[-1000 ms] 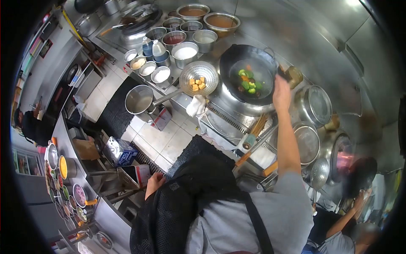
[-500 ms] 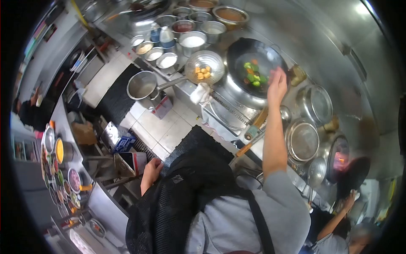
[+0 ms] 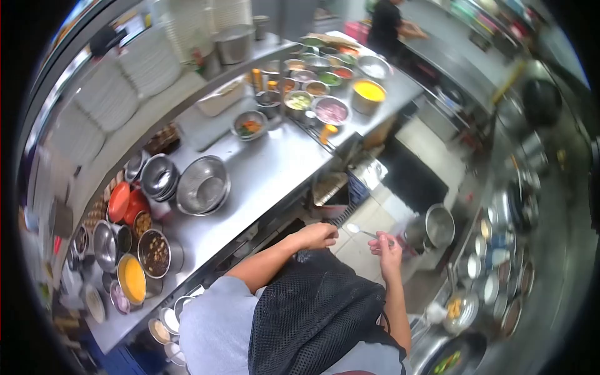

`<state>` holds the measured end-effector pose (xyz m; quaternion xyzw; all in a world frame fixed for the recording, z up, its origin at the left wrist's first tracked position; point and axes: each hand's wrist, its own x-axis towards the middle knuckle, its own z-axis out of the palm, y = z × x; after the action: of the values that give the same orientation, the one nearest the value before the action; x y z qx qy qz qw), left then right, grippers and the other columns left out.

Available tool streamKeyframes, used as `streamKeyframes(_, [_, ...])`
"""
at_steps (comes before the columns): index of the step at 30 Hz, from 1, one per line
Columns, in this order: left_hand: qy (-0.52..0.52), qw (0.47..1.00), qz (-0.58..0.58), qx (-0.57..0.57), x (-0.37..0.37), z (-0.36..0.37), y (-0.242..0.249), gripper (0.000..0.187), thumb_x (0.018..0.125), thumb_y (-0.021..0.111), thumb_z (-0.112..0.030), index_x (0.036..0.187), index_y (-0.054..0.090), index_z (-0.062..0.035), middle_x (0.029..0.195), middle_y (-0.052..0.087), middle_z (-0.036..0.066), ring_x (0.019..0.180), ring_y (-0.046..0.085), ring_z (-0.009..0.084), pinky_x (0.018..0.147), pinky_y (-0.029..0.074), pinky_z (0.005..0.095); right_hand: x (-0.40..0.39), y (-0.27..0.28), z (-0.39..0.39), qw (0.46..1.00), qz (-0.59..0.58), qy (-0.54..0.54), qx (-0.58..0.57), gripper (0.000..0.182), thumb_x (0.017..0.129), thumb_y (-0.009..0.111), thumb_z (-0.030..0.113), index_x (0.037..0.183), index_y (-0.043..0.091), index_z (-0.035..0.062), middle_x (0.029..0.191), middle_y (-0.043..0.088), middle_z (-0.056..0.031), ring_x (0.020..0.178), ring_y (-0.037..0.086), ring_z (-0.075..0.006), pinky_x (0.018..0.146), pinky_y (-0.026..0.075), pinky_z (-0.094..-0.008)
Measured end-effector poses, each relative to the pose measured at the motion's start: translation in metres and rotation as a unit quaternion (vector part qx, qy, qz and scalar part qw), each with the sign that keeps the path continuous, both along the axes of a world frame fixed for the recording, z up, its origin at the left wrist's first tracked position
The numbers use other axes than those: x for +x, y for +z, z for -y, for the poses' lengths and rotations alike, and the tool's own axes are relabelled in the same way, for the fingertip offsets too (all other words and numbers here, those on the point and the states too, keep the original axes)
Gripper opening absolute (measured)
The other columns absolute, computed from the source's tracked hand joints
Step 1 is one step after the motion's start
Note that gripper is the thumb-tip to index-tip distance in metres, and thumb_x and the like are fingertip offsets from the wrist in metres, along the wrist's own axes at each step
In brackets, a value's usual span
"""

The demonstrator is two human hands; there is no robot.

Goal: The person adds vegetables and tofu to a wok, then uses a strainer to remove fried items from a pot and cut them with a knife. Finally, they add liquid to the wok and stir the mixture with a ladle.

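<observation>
My right hand [image 3: 385, 251] pinches the handle of a small spoon [image 3: 354, 229], its pale bowl pointing left over the floor. My left hand [image 3: 317, 236] is loosely closed in front of the dark apron [image 3: 312, 294]; I see nothing in its curled fingers. Right of my right hand stands a tall steel pot [image 3: 440, 226]. At the lower right, a wok [image 3: 472, 350] holds green vegetables [image 3: 447, 362], cut off by the view's edge. Near it a perforated strainer [image 3: 465, 317] carries golden cubes [image 3: 454, 307].
The steel counter [image 3: 256, 181] bears mixing bowls [image 3: 203, 187], several ingredient containers and a pot of yellow liquid [image 3: 369, 92]. Stacked white plates [image 3: 147, 59] stand behind it. Seasoning containers [image 3: 490, 287] line the stove side. Another person [image 3: 384, 25] in dark clothing stands at the far end.
The view has turned from the stove towards the counter. My right hand has left the wok and now holds a spoon. My left hand is raised in front of me.
</observation>
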<state>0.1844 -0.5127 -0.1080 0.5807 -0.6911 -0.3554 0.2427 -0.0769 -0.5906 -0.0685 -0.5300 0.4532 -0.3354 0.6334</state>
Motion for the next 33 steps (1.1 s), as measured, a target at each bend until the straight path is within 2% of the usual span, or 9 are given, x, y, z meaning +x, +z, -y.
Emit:
streamKeyframes(6, [0.295,0.952,-0.002,-0.078,0.145,-0.033,0.036,0.023,0.084,0.066,-0.018,0.101,0.063,-0.0030,0.095,0.066,0.017,0.088,0.064,0.0333,0.078,0.050,0.0416,0.139,0.097,0.072,0.990,0.096,0.060,-0.090,0.028,0.101,0.055,0.025,0.113,0.061,0.0000,0.082,0.068,-0.0095,0.068,0.061,-0.0123,0.065,0.051,-0.0258])
streamKeyframes(11, [0.300,0.953,-0.027,0.015,0.192,-0.063,0.018,0.023,0.087,0.065,-0.027,0.096,0.064,-0.0055,0.081,0.068,0.016,0.077,0.066,0.0314,0.071,0.050,0.0411,0.296,0.239,0.099,0.939,0.255,0.102,-0.208,0.028,0.100,0.058,0.025,0.112,0.061,0.0008,0.084,0.067,-0.0115,0.069,0.061,-0.0141,0.064,0.050,-0.0278])
streamKeyframes(15, [0.251,0.964,-0.084,0.021,0.178,-0.071,-0.015,0.023,0.086,0.067,-0.023,0.099,0.064,-0.0047,0.080,0.066,0.014,0.075,0.064,0.0291,0.071,0.050,0.0401,0.412,0.317,0.087,0.928,0.248,0.125,-0.250,0.029,0.099,0.058,0.026,0.112,0.061,0.0004,0.091,0.070,-0.0111,0.070,0.063,-0.0121,0.062,0.052,-0.0272])
streamKeyframes(20, [0.212,0.966,-0.137,0.057,0.155,-0.071,-0.016,0.023,0.088,0.068,-0.018,0.104,0.064,-0.0025,0.080,0.064,0.009,0.073,0.060,0.0197,0.070,0.049,0.0330,0.517,0.307,0.122,0.900,0.139,0.168,-0.377,0.029,0.097,0.057,0.026,0.107,0.064,-0.0010,0.083,0.071,-0.0097,0.063,0.063,-0.0098,0.058,0.052,-0.0247])
streamKeyframes(23, [0.216,0.955,-0.193,0.064,0.164,-0.075,-0.024,0.023,0.088,0.069,-0.017,0.104,0.064,-0.0025,0.078,0.062,0.006,0.073,0.059,0.0171,0.070,0.049,0.0316,0.543,0.293,0.137,0.912,0.127,0.202,-0.335,0.030,0.095,0.059,0.026,0.105,0.064,-0.0017,0.079,0.071,-0.0087,0.060,0.062,-0.0093,0.057,0.051,-0.0251])
streamKeyframes(27, [0.283,0.916,-0.283,0.035,0.193,-0.064,-0.027,0.020,0.089,0.070,-0.017,0.104,0.066,-0.0046,0.080,0.062,0.000,0.075,0.055,0.0086,0.072,0.047,0.0268,0.535,0.288,0.138,0.910,0.105,0.238,-0.322,0.043,0.092,0.066,0.034,0.113,0.063,-0.0031,0.081,0.068,-0.0077,0.061,0.059,-0.0077,0.058,0.050,-0.0237])
streamKeyframes(28, [0.305,0.907,-0.288,0.044,0.201,-0.056,-0.021,0.019,0.090,0.070,-0.017,0.105,0.066,-0.0051,0.082,0.062,-0.001,0.076,0.055,0.0080,0.073,0.047,0.0259,0.525,0.288,0.138,0.904,0.093,0.263,-0.323,0.061,0.089,0.070,0.043,0.126,0.056,-0.0038,0.088,0.066,-0.0078,0.063,0.058,-0.0072,0.057,0.048,-0.0235])
streamKeyframes(32, [0.346,0.895,-0.280,-0.037,0.231,-0.017,-0.031,0.016,0.091,0.068,-0.015,0.101,0.063,-0.0036,0.082,0.061,0.000,0.074,0.056,0.0090,0.069,0.047,0.0245,0.473,0.265,0.135,0.910,0.136,0.230,-0.318,0.083,0.087,0.071,0.052,0.141,0.042,-0.0042,0.098,0.065,-0.0092,0.067,0.059,-0.0085,0.061,0.051,-0.0234])
streamKeyframes(33, [0.344,0.900,-0.265,-0.041,0.238,-0.007,-0.034,0.014,0.090,0.068,-0.014,0.097,0.062,-0.0037,0.081,0.060,0.000,0.072,0.055,0.0092,0.067,0.047,0.0245,0.450,0.258,0.129,0.909,0.142,0.227,-0.319,0.076,0.090,0.069,0.047,0.140,0.043,-0.0032,0.095,0.065,-0.0087,0.068,0.060,-0.0086,0.062,0.050,-0.0224])
